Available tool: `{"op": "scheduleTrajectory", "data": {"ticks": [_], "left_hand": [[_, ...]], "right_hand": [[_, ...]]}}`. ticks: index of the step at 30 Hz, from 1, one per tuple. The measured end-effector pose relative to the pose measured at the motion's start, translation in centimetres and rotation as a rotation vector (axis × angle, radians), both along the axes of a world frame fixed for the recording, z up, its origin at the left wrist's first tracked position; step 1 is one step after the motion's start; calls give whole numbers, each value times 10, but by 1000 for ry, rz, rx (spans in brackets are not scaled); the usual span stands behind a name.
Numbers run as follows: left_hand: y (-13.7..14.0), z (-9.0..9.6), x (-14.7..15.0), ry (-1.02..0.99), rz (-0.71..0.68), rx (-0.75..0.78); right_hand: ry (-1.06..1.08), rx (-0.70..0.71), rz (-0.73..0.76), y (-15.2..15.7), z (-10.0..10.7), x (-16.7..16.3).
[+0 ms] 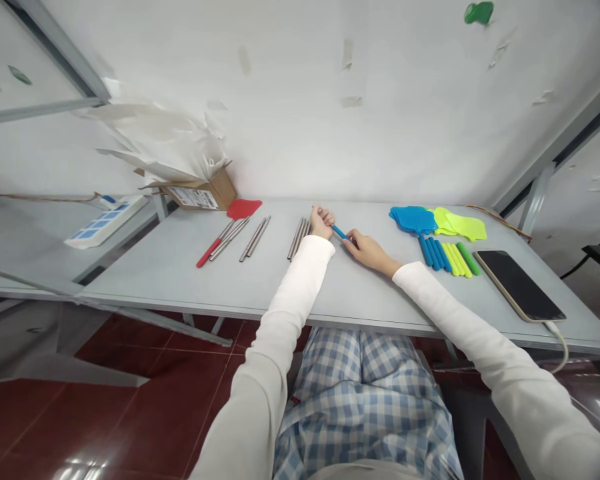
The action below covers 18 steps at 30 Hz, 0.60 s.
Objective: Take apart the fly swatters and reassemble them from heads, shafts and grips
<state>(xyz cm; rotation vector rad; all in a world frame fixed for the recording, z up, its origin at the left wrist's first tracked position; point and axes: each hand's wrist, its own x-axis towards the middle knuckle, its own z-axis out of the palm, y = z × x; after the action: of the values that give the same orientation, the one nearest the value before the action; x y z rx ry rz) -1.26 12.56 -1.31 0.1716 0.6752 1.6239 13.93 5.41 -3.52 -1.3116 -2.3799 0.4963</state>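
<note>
My left hand (323, 223) is closed in a fist around what looks like a thin metal rod, mostly hidden by the fingers. From the fist's right side a blue handle sleeve (339, 232) slants down to my right hand (367, 251), whose fingers are closed on its lower end. Close by on the left, several metal rods (298, 239) lie side by side, partly behind my left wrist. To the right are blue swatter heads (413, 219) and yellow swatter heads (463, 225), with blue sleeves (435, 254), yellow sleeves (456, 259) and a green sleeve (468, 258) below them.
On the grey table (180, 280), a red fly swatter (245, 209) lies at left among metal rods (255, 238). Behind it stands an open cardboard box (223, 190) against the white wall. A phone (520, 285) with a cable lies at right, a power strip (105, 221) far left.
</note>
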Motion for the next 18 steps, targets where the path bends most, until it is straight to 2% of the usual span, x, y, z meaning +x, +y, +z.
{"op": "scheduleTrajectory", "data": {"ticks": [5,7,10,14,16,18], "left_hand": [[6,-12,0,57,-105,0],[8,-11,2,90,-91,-24],[10,-8,5,110,-26,-67],[12,-1,8,114,-4,-65],[12,5,4,106,-15,-47],[11,12,-7,79,0,-41]], "right_hand": [[-246,120,27,-2,3,-3],[-338,167,27,-5,6,-6],[-386,141,15,-10,8,-10],[-250,-4,-38,-16,11,-14],[-87,-101,-61,-24,14,-14],[118,-227,2,-35,15,-11]]}}
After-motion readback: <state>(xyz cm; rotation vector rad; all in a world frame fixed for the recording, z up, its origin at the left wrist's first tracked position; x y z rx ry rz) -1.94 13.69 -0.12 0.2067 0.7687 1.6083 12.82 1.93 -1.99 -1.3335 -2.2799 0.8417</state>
